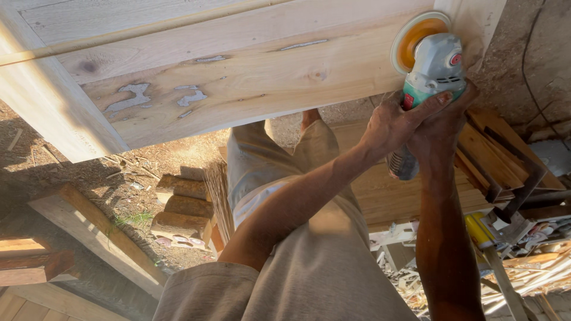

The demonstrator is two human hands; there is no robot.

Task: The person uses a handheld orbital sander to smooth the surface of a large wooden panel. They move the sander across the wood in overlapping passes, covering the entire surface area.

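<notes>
Sander (431, 65), compact, rigid and probably fairly heavy, sits with its orange disc against the right end of the pale wooden panel (238, 77). Left hand (395, 122) and right hand (443, 122) have fingers wrapped tightly round its grey-green body, the likely secure hold.

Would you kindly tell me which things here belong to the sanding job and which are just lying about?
In use: grinder with sanding disc, gripped by left hand and right hand; wooden panel.
Lying about: short logs, stacked planks, wood scraps.
</notes>
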